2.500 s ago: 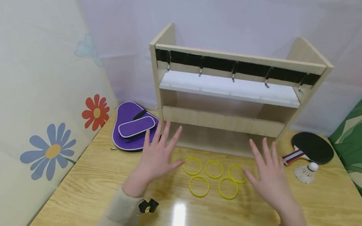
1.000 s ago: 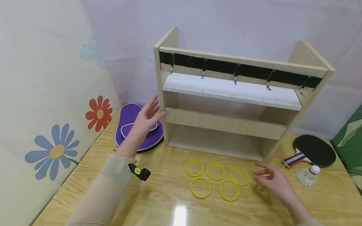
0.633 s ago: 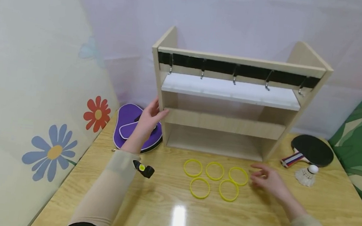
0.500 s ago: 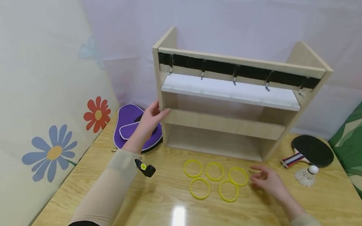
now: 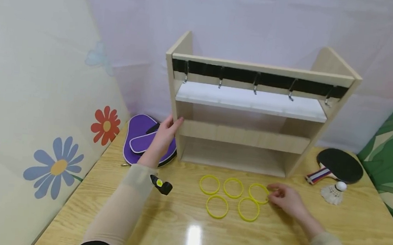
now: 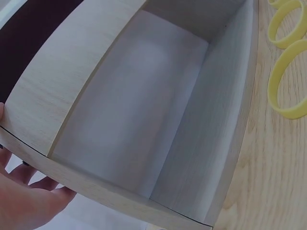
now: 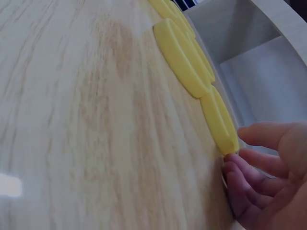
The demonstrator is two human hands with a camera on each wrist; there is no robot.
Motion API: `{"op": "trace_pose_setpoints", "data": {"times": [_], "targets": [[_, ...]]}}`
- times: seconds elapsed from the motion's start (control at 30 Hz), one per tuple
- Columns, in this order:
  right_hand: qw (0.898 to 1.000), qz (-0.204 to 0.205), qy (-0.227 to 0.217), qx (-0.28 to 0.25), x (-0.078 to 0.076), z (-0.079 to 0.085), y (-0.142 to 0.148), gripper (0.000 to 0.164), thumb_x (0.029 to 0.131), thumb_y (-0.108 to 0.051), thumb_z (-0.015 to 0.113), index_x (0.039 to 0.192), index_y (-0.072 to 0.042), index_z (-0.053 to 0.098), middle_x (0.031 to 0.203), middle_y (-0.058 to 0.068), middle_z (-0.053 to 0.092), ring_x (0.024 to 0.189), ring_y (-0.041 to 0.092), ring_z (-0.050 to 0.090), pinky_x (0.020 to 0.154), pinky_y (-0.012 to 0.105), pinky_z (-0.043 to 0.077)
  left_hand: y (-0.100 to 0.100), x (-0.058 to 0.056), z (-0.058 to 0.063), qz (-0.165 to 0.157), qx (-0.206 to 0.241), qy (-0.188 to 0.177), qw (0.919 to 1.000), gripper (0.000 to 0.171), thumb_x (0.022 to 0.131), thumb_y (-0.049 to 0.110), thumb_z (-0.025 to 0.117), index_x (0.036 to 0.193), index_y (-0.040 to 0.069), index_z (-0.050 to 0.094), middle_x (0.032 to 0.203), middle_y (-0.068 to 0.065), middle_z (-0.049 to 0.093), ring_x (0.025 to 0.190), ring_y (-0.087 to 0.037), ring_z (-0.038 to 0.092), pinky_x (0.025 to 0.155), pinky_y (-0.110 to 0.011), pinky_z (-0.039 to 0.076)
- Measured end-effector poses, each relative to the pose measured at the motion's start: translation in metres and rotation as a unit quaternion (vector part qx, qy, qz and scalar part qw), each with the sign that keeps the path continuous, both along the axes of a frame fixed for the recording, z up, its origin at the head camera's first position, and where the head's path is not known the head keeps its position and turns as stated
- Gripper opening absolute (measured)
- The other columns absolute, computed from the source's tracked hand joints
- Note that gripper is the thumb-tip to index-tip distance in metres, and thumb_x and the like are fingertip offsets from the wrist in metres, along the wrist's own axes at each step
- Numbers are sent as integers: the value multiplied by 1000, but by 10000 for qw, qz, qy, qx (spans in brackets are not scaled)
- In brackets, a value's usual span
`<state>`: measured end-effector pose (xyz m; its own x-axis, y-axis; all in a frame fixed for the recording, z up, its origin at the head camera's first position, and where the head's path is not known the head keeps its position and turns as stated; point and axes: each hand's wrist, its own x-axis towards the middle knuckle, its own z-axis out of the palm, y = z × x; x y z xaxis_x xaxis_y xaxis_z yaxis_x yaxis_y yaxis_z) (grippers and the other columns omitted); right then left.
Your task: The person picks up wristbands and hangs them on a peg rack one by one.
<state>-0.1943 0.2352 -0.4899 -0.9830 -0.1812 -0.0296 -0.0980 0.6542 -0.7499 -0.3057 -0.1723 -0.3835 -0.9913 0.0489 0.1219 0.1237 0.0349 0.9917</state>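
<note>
A pale wooden shelf (image 5: pixel 245 137) with a row of metal hooks on a black strip stands at the back. My left hand (image 5: pixel 164 133) grips the edge of its left side panel, thumb on the front, fingers behind it, as the left wrist view also shows. Several yellow rings (image 5: pixel 217 207) lie flat on the table in two rows. At the back row's right end, my right hand (image 5: pixel 286 198) has its loosely bent fingertips right at the outer edge of a ring (image 5: pixel 259 185). In the right wrist view the fingers (image 7: pixel 264 135) stand apart around that ring's end.
Left of the shelf, a purple bat case (image 5: pixel 135 132) lies on the wooden table (image 5: pixel 157 229) with a smaller purple pouch (image 5: pixel 142 143) on it. A black table tennis bat (image 5: pixel 341 166) and a shuttlecock (image 5: pixel 333 193) lie to its right. Walls rise on both sides.
From spread over the table, my left hand has moved to the shelf's left panel and taken hold of it. My right hand has come down and leftward to the end ring.
</note>
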Motion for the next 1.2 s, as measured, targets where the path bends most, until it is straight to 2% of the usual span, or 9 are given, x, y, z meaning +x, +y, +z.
{"op": "trace_pose_setpoints", "data": {"times": [0.23,0.4,0.47,0.73,0.93,1.2], "targets": [[9994,-175,-44,293,-1,1,-7,36,85,-12,73,116,4,66,78,2,67,61,9,53,55,21,43,0,1,-1,31,65,-99,9999,49,103,28,49,149,12,42,139,-19,52,108,-16,56,99,-35,44],[9995,-191,-110,233,-4,2,-8,35,83,-10,74,114,6,67,76,2,66,62,11,53,54,22,43,-1,0,-2,122,96,-59,9999,48,103,27,49,148,10,44,138,-19,53,106,-14,57,99,-34,44],[9994,-210,-220,137,-4,2,-7,35,82,-9,74,113,6,67,77,4,68,62,11,55,54,22,44,0,1,-2,184,127,-23,9997,48,102,26,50,147,9,45,135,-19,55,101,-10,58,96,-32,45],[9944,-324,-962,-304,-8,6,0,37,86,-10,71,118,9,64,80,5,70,66,10,59,58,27,50,2,1,-4,259,120,31,9996,49,102,25,51,147,8,45,134,-20,56,100,-12,59,95,-33,45],[9827,-266,-1459,-1110,-9,10,6,41,89,-5,65,123,15,56,73,-2,67,63,9,62,58,26,53,4,0,-3,196,190,-14,9996,48,102,25,50,148,13,45,136,-19,55,102,-13,58,98,-35,45],[9539,-178,-1973,-2256,-8,16,7,49,90,1,60,131,21,43,76,-1,64,62,6,64,60,23,57,3,2,-2,266,179,-83,9995,49,102,24,51,149,14,44,139,-19,54,109,-19,56,103,-40,42]]}}
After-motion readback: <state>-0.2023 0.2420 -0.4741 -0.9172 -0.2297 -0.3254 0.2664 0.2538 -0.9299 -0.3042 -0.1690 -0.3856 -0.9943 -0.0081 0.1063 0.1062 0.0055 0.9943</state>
